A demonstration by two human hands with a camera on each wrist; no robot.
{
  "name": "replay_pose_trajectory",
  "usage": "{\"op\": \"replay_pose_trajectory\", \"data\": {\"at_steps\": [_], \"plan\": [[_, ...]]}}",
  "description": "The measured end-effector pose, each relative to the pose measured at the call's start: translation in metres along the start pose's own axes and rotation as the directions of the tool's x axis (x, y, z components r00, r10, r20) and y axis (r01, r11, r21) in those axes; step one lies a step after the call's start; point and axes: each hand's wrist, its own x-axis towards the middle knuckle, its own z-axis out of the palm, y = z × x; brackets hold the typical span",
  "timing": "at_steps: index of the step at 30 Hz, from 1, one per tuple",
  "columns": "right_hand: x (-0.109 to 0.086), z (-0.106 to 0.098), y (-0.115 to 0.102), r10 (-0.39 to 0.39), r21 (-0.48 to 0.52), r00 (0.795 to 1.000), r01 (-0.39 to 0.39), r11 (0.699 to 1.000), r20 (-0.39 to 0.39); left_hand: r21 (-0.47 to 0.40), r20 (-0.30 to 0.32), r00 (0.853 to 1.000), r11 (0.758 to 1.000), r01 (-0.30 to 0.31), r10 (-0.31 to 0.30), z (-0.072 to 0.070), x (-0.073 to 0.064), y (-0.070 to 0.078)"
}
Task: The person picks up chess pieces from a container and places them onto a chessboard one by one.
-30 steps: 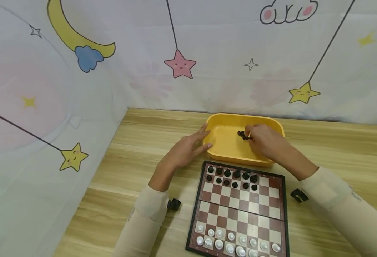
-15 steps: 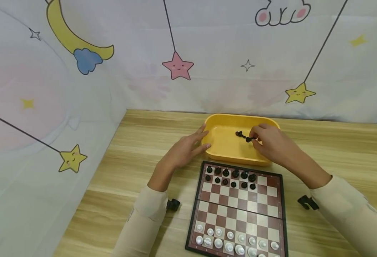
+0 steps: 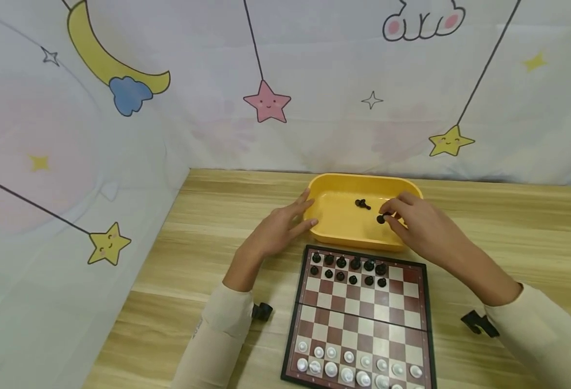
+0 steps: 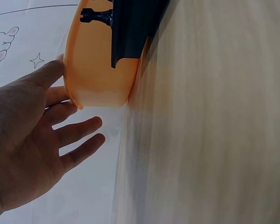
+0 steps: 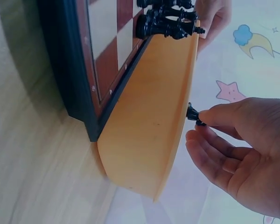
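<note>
My right hand (image 3: 424, 224) is over the right part of a yellow tray (image 3: 331, 232). Between thumb and fingertips it pinches a small black chess piece (image 5: 192, 112), partly hidden by the fingers. Other black chess piece shapes (image 3: 362, 204) lie in the tray. My left hand (image 3: 277, 229) touches the tray's left rim with its fingers extended, holding no piece. In front of the tray lies a chessboard (image 3: 358, 302). Black pieces (image 3: 356, 263) stand in two rows at its far side, with bare squares at the right end. A black rook (image 4: 95, 16) shows at the board's edge.
White chess pieces (image 3: 347, 374) stand along the board's near side. The wooden table (image 3: 168, 259) extends around the board. Behind the tray hangs a printed cloth (image 3: 314, 135). Black wrist mounts (image 3: 479, 323) jut from both sleeves.
My right hand has drawn back slightly to the right and toward me, separating one black piece from the others in the tray. The left hand stays at the rim. The view shifts slightly.
</note>
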Motion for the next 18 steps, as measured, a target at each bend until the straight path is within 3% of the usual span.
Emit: {"op": "replay_pose_trajectory", "data": {"at_steps": [7, 13, 18], "plan": [[-0.014, 0.000, -0.004, -0.033, -0.009, 0.999, 0.032, 0.999, -0.042, -0.002, -0.007, 1.000, 1.000, -0.005, 0.005, 0.001, 0.000, 0.001], [-0.025, 0.000, -0.009, -0.015, -0.013, 0.997, 0.014, 1.000, -0.074, -0.001, -0.002, 1.000, 1.000, 0.000, 0.000, 0.000, 0.000, 0.001], [-0.034, 0.001, -0.013, -0.056, -0.020, 0.990, 0.054, 0.998, -0.132, 0.000, 0.002, 1.000, 1.000, 0.002, -0.002, -0.001, 0.001, 0.002]]}}
